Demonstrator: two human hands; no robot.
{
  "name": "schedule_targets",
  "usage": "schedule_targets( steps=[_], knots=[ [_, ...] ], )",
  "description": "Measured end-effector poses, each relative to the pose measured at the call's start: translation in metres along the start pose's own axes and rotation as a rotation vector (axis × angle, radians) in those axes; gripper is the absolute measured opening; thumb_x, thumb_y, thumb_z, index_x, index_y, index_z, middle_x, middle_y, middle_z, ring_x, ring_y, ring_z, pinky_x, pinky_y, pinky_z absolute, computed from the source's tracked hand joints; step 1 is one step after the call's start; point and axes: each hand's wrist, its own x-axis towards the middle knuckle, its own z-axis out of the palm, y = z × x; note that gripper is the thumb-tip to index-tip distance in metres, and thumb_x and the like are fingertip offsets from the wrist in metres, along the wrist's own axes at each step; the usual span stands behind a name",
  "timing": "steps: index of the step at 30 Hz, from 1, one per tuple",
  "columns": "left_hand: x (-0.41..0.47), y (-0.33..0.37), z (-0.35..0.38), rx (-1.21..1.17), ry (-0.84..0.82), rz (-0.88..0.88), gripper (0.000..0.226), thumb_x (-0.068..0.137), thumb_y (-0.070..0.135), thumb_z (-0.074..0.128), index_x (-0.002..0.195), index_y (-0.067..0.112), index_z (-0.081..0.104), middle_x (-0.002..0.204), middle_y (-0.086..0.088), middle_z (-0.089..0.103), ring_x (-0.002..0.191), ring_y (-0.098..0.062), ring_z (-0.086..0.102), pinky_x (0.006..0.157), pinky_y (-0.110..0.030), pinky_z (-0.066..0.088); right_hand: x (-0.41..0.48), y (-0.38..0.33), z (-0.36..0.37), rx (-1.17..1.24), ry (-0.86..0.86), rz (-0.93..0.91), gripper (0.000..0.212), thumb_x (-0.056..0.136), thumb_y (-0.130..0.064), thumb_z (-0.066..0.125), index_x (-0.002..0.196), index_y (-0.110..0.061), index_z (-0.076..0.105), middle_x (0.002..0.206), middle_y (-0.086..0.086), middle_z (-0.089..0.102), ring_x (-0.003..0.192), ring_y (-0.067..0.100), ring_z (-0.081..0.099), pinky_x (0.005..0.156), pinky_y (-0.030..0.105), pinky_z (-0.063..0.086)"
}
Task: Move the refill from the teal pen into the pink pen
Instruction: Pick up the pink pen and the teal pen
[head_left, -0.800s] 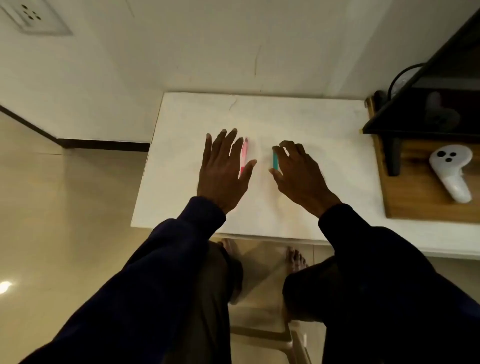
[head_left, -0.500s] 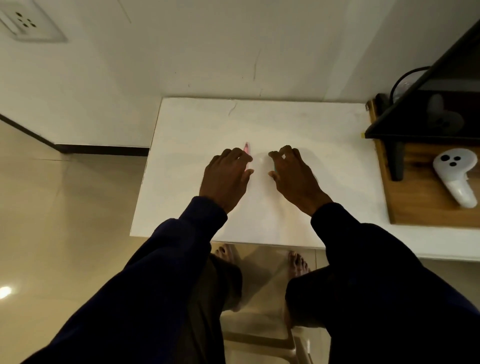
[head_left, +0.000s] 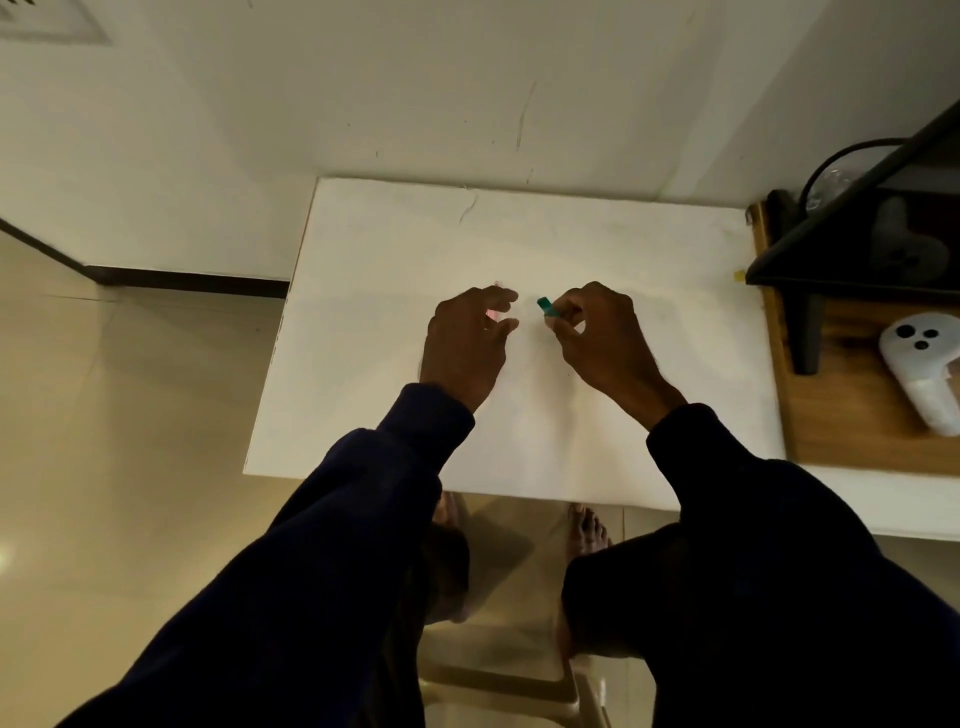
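Observation:
My left hand (head_left: 467, 340) is curled around the pink pen (head_left: 493, 313); only a small pink patch shows between the fingers and a faint tip above them. My right hand (head_left: 597, 332) pinches the teal pen (head_left: 545, 306), whose teal end sticks out up and to the left of the fingers. Both hands hover close together over the middle of the white table (head_left: 374, 291). Most of each pen is hidden by the hand holding it.
A wooden board (head_left: 852, 415) lies at the table's right edge with a white controller (head_left: 924, 374) on it and a black shelf (head_left: 852, 228) above. The wall runs behind the table. A plastic stool (head_left: 498, 675) and bare feet show below the near edge.
Both hands went from lying open over the pens to closing on them; the left now grips the pink pen, the right has lifted the teal pen so its end shows.

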Motion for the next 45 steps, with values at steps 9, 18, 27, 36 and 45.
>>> schedule_targets(
  steps=[9,18,27,36,45],
  knots=[
    [0.004,0.01,-0.004,-0.188,-0.014,0.067,0.015,0.088,0.007,0.08,0.103,0.006,0.083,0.1,-0.011,0.081,0.085,-0.015,0.072,0.08,-0.02,0.059,-0.005,-0.018,-0.012,0.184,-0.035,-0.038,0.012,0.088,-0.013,0.08,0.098,-0.007,0.081,0.088,0.008,0.079,0.079,0.013,0.07,0.067,0.008,0.047],
    [0.0,0.02,-0.008,-0.197,-0.016,0.087,0.012,0.087,0.004,0.081,0.099,0.004,0.083,0.09,-0.004,0.078,0.072,0.004,0.069,0.073,-0.006,0.052,-0.014,-0.016,-0.026,0.177,-0.026,-0.033,0.012,0.089,-0.015,0.08,0.098,-0.008,0.081,0.089,0.005,0.078,0.078,0.011,0.068,0.064,0.003,0.045],
    [-0.006,0.031,0.002,-0.247,-0.06,0.072,0.014,0.089,0.004,0.079,0.102,0.001,0.082,0.09,-0.009,0.079,0.073,-0.004,0.071,0.073,-0.012,0.057,-0.025,-0.005,-0.036,0.211,-0.017,-0.015,0.011,0.087,-0.013,0.08,0.097,-0.008,0.08,0.085,0.005,0.078,0.074,0.006,0.069,0.068,0.013,0.052],
    [-0.003,0.006,0.005,-0.118,0.063,-0.1,0.007,0.084,0.008,0.084,0.09,0.007,0.082,0.083,-0.008,0.079,0.071,-0.013,0.074,0.071,-0.023,0.058,-0.013,0.015,-0.021,0.253,-0.053,0.134,0.02,0.086,-0.012,0.08,0.104,-0.017,0.074,0.076,0.007,0.074,0.092,0.034,0.069,0.076,0.048,0.062],
    [0.007,-0.024,0.021,0.225,0.039,-0.217,0.038,0.081,0.035,0.088,0.103,0.009,0.07,0.108,-0.006,0.073,0.105,-0.025,0.066,0.085,-0.027,0.037,0.002,0.029,0.002,0.152,-0.016,0.179,0.025,0.085,-0.011,0.081,0.109,-0.008,0.077,0.085,0.0,0.067,0.09,0.019,0.067,0.078,0.03,0.056]
  ],
)
